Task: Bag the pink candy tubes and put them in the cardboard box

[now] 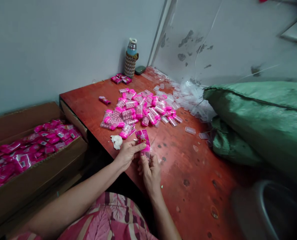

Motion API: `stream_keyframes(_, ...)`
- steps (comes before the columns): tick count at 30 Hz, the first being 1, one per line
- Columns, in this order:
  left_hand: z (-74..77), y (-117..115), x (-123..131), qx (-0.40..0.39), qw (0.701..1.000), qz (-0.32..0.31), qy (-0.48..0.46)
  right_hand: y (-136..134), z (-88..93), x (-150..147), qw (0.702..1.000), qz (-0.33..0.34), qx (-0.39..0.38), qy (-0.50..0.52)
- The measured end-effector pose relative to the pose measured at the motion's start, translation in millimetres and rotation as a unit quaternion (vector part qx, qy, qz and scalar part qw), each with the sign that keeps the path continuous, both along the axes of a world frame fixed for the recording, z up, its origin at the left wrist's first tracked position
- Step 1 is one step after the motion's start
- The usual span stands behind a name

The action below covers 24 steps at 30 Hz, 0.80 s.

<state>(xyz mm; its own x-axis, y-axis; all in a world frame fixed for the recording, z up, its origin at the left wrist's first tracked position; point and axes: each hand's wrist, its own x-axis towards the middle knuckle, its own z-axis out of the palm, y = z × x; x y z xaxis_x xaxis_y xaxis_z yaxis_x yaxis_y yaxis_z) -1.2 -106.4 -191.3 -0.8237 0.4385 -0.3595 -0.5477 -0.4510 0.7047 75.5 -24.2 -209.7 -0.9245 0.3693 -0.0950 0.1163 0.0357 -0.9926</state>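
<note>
Between my two hands, above the near edge of the red table, is a pink printed candy packet. My left hand pinches its left side with the thumb on top. My right hand closes on its lower end, where small round candies show through clear plastic. Just beyond lies a pile of clear candy containers with pink caps, filled with pale pink balls. A crumpled white wad sits beside my left hand at the table edge.
An open cardboard box full of pink packets stands at left. Clear empty containers lie at the back right beside a big green sack. A bottle in a knitted cover stands by the wall. A blurred round-rimmed container is at lower right.
</note>
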Motion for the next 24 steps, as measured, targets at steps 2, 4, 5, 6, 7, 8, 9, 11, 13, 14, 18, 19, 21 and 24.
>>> stream_keyframes(2,-1.5,0,1,-0.013,0.999,-0.034,-0.005,1,-0.4,0,1.000,-0.005,0.014,0.004)
stream_keyframes(4,-1.8,-1,1,-0.017,0.998,-0.057,0.006,1,-0.1,-1,1.000,0.008,-0.023,0.005)
stream_keyframes(5,-1.7,-2,1,-0.017,0.998,-0.064,0.014,2,0.1,-1,0.998,0.022,-0.059,0.005)
stream_keyframes(6,-1.6,-3,1,-0.020,0.997,-0.073,0.023,3,0.3,-2,0.994,0.037,-0.099,0.005)
stream_keyframes(7,-1.6,-4,0,-0.025,0.996,-0.081,0.032,4,0.5,-2,0.990,0.050,-0.134,0.004)
stream_keyframes(8,-1.7,-5,-1,-0.033,0.995,-0.089,0.040,4,0.8,-2,0.986,0.058,-0.157,0.004)
stream_keyframes(9,-1.9,-6,-1,-0.043,0.993,-0.095,0.048,5,1.2,-2,0.985,0.058,-0.162,0.004)
stream_keyframes(11,-2.1,-7,-1,-0.061,0.992,-0.098,0.050,5,2.2,-1,0.992,0.031,-0.126,0.002)
stream_keyframes(13,-1.0,-6,0,-0.065,0.993,-0.088,0.039,4,3.4,-1,0.996,0.005,-0.088,-0.001)
stream_keyframes(14,0.1,-6,2,-0.060,0.994,-0.081,0.031,4,3.8,-1,0.996,0.007,-0.093,-0.004)
stream_keyframes(18,4.3,-6,6,-0.028,0.997,-0.067,0.027,3,3.9,-2,0.975,0.062,-0.215,-0.016)
stream_keyframes(19,4.6,-7,6,-0.020,0.996,-0.080,0.031,4,3.8,-1,0.972,0.066,-0.224,-0.015)
stream_keyframes(21,4.3,-11,6,-0.003,0.992,-0.126,0.033,5,4.2,0,0.980,0.060,-0.189,-0.009)
stream_keyframes(24,3.6,-19,5,0.017,0.983,-0.184,0.027,5,5.7,3,0.992,0.051,-0.113,-0.006)
